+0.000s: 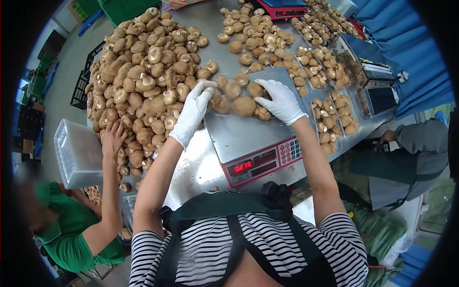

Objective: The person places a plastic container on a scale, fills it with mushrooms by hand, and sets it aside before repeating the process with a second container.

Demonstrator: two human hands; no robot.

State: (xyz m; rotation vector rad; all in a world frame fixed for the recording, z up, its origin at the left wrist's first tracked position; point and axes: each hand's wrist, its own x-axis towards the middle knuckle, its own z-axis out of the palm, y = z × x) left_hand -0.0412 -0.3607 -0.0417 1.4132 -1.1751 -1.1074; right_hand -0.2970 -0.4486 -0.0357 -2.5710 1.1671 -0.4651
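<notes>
Facing the apron (234, 203), the lit display (242, 167) occupies the near edge of the scale (248, 138). Mushrooms (244, 106) rest on it between both gloved hands. Left hand (193, 107): fingers curled against mushrooms; whether one is gripped cannot be determined. Right hand (281, 101): partly open, thumb and fingers spread around a mushroom's edge (255, 90). Beyond: loose mushrooms (260, 31), second scale (285, 10).

Green-sleeved co-worker's head (31, 189) blurred, green crate (125, 9) and far scale (284, 10) cut off by top edge
</notes>
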